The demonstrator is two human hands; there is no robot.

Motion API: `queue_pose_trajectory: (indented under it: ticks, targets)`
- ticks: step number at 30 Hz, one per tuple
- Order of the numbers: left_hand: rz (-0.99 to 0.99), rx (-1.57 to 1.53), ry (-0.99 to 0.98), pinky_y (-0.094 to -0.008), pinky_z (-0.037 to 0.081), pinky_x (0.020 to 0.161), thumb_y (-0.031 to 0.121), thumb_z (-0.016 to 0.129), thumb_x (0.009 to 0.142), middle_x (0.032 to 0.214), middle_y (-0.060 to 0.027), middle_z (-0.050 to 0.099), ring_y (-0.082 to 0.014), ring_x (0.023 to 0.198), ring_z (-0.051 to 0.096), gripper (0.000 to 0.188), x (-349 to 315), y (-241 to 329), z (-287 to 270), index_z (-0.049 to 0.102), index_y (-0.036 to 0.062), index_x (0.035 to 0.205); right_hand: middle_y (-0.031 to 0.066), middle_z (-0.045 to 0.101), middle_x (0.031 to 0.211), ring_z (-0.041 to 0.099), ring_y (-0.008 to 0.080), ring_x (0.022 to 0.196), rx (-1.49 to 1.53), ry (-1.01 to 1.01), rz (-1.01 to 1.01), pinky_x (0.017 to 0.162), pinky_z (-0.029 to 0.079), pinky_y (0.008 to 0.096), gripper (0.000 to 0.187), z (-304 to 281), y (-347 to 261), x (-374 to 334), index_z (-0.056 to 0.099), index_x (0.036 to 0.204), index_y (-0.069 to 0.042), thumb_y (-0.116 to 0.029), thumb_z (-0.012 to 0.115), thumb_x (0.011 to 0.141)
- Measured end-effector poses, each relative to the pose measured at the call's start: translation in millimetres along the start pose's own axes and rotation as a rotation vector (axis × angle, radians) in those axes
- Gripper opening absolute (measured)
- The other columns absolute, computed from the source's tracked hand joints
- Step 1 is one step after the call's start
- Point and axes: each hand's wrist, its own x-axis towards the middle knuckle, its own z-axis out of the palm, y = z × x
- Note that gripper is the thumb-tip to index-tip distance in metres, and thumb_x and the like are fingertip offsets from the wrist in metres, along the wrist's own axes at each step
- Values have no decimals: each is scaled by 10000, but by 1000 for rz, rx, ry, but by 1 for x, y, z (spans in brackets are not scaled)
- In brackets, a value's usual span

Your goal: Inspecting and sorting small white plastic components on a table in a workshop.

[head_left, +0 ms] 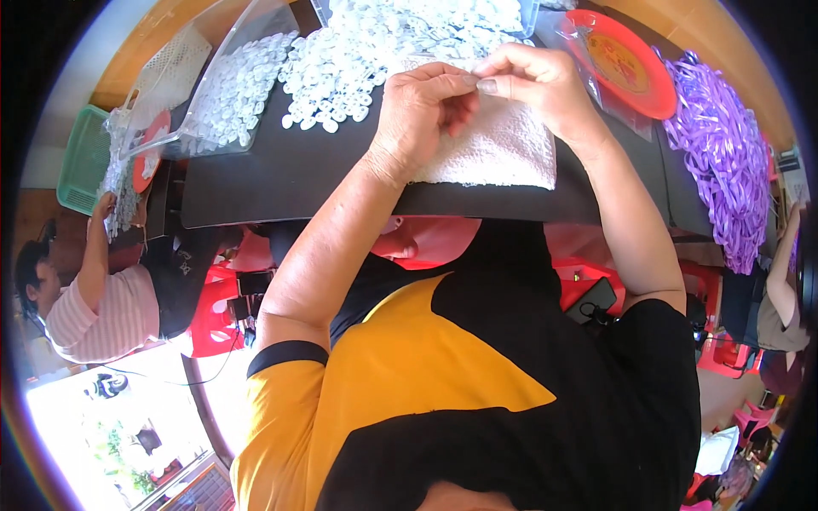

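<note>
My left hand (422,111) and my right hand (538,83) meet above a white towel (511,152) on the dark table. Both are closed, thumb against fingers, and their fingertips touch. Whatever is pinched between them is too small or too hidden to make out. Just beyond the hands spreads a heap of small white oval pieces (336,81), seemingly with holes in the middle. More such pieces (247,85) fill a clear plastic bag or tray to the left.
A red plate (620,64) lies at the far right, partly over clear plastic. Beside it a big bundle of purple ribbon (720,153) hangs over the table edge (290,220). On the left a person (102,307) handles whitish strands near a green basket (81,157); another person (780,307) sits right.
</note>
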Motion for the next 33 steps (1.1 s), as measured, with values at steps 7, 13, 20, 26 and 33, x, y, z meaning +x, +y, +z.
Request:
queue_pose_trajectory:
  ticks: [7,13,20,26,33]
  targets:
    - [6,36,81,-244,432,528,110,614,884,757,-84,625,-136,607,567,145,1,-1,-1,637,-29,916,9,633,759,554,71,715,-62,98,41,663,449,247,58,4,15,6,636,883,4,-27,644,834]
    - [118,369,237,-252,467,511,36,644,788,672,-55,636,-121,577,577,89,7,6,-1,673,-41,823,-19,620,787,564,61,741,-278,39,180,675,449,224,43,-6,33,7,617,899,5,-3,621,857]
    - [709,1604,157,-423,512,789,284,691,774,886,-146,690,-347,835,651,273,94,2,-12,701,72,946,1,618,754,556,72,691,36,111,236,638,451,236,40,-11,42,11,638,866,-6,-30,646,834]
    - [510,1517,135,-399,519,732,277,711,748,842,-145,683,-311,798,662,258,103,1,-12,691,70,900,-3,602,787,559,75,706,10,66,233,650,451,221,33,-10,39,9,627,888,-9,-5,624,855]
    - [446,1139,0,-255,471,651,100,702,762,719,-31,623,-98,673,550,151,65,27,-35,688,23,891,12,605,699,559,83,668,-23,114,197,631,453,247,92,-11,41,9,635,848,8,-51,681,795]
